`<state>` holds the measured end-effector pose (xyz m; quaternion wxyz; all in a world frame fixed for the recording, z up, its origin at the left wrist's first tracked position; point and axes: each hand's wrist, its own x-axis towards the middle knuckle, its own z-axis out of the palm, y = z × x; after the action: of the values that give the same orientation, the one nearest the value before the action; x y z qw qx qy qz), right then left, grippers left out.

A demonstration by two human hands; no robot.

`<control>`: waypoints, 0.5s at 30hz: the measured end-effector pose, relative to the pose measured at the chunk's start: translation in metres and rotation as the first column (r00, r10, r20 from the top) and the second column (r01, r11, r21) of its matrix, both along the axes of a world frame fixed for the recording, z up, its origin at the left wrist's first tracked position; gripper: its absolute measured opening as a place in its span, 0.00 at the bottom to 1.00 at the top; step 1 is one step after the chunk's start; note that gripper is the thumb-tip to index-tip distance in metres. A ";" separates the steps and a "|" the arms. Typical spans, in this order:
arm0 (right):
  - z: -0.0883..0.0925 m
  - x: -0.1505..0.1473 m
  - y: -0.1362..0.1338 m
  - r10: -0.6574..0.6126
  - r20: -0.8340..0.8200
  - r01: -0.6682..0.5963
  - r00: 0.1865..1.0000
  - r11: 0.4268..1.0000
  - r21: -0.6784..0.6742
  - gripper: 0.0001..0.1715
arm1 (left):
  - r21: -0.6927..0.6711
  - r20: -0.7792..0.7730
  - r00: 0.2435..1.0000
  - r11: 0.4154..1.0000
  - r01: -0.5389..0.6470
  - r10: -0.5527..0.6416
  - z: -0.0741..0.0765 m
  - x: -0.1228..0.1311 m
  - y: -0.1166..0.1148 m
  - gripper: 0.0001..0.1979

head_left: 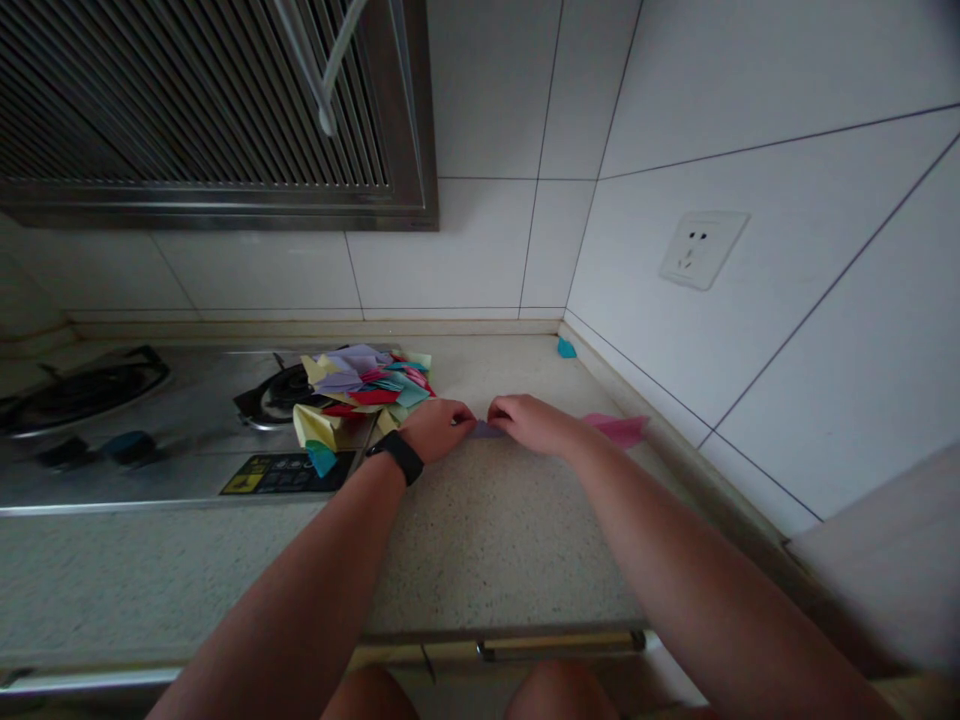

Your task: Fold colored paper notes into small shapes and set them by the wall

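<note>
Between my two hands, low over the countertop [495, 530], is a small piece of purple paper [486, 430]. My left hand [441, 428], with a black watch on its wrist, pinches the paper's left end. On the other end the fingers of my right hand [529, 420] are closed too. Most of the paper is hidden by the fingers. Just left of my left hand lies a heap of folded coloured papers [367, 375] in purple, yellow, red, pink and teal. A pink paper [619, 430] lies beyond my right wrist, partly covered by it.
The paper heap spills onto a gas stove [187, 470] with black burners. A small blue paper piece [566, 348] rests in the back corner. A range hood [225, 110] hangs above, and a wall socket [705, 248] is on the right wall. Drawers sit under the counter edge.
</note>
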<state>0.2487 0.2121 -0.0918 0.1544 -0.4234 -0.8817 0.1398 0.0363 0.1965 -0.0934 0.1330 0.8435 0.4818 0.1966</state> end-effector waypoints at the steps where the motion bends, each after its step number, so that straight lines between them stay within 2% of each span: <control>1: -0.001 0.000 0.000 0.014 0.000 -0.014 1.000 1.000 -0.013 0.09 | -0.005 -0.009 1.000 1.000 -0.004 0.004 -0.001 0.000 0.000 0.14; 4: -0.003 0.001 0.002 0.045 0.008 -0.045 0.999 0.998 -0.032 0.09 | 0.005 -0.025 1.000 1.000 0.001 -0.001 -0.005 0.000 0.002 0.13; 8: -0.007 -0.001 0.004 0.051 0.002 -0.051 0.999 0.999 0.015 0.06 | 0.052 -0.042 0.999 0.998 0.031 -0.029 -0.007 0.000 0.005 0.13; 15: -0.010 -0.003 0.005 0.010 -0.007 -0.009 1.000 1.000 0.022 0.04 | 0.078 -0.077 0.995 0.994 0.070 -0.064 -0.008 0.000 0.008 0.12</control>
<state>0.2456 0.2170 -0.1021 0.1614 -0.4170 -0.8846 0.1322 0.0358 0.2047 -0.1014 0.0875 0.8707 0.4494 0.1797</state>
